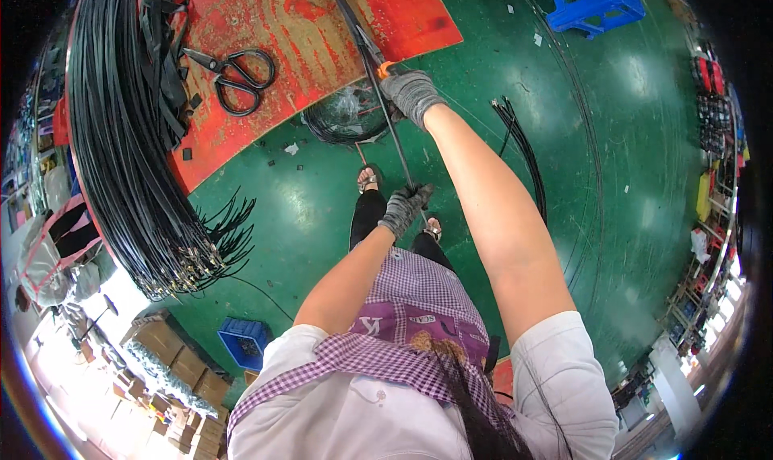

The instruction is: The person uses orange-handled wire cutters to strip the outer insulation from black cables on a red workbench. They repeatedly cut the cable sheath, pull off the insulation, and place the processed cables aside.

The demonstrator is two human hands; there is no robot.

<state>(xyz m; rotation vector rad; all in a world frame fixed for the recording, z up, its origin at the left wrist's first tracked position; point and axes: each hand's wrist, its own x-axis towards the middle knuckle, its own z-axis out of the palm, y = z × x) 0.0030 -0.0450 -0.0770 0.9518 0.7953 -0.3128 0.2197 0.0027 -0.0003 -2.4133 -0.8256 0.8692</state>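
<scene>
My left hand [403,209], in a grey glove, is closed around the lower end of a black cable [396,142] close to my body. The cable runs taut from there up and away onto the worn red table. My right hand [412,96], gloved too, grips an orange-handled tool with a pointed metal blade [370,46], which lies along the cable at the table's edge. My fingers hide part of its handle, so its exact kind is unclear. Black-handled scissors [235,75] lie open on the table to the left, near neither hand.
A thick bundle of black cables [121,138] hangs over the table's [282,25] left side. Coiled cable [342,122] sits under its edge. More cables [523,154] lie on the green floor at right. A blue stool [592,5] and blue crate [244,343] stand around.
</scene>
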